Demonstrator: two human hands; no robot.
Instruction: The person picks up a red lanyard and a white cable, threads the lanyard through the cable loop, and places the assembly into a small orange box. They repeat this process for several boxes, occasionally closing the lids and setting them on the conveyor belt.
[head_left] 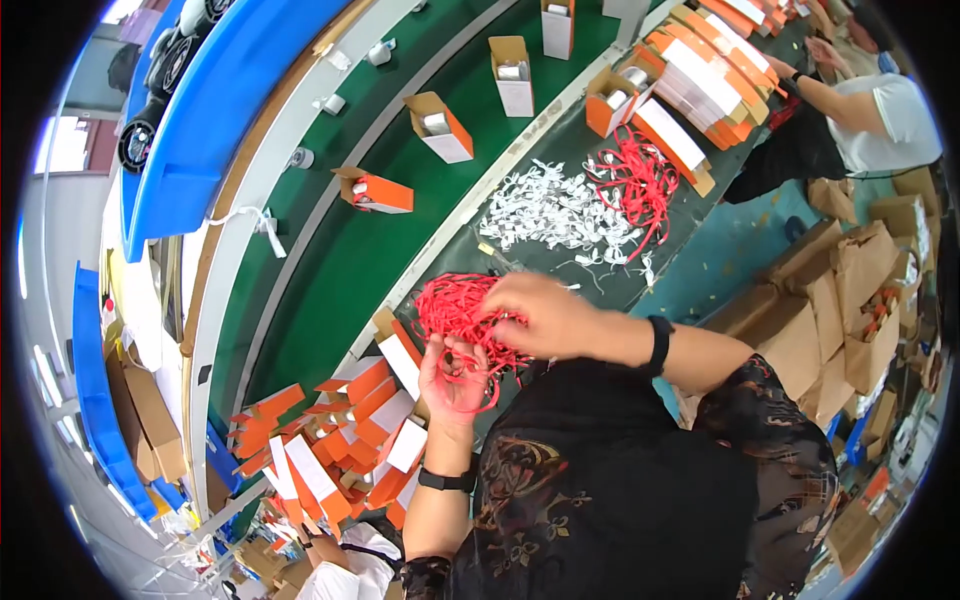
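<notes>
Item: tangled bundle of thin red cords [455,310], at the near edge of the dark worktable [700,215]. Left hand [455,378] palm up beneath it, fingers curled around strands. Right hand [545,315] closed over the bundle's top. Flat orange-and-white cartons [340,450] heaped at left. Open orange-and-white boxes [440,125] spaced along the green conveyor belt [330,290]. White tag pile [550,215] beside a second red cord heap [640,180].
</notes>
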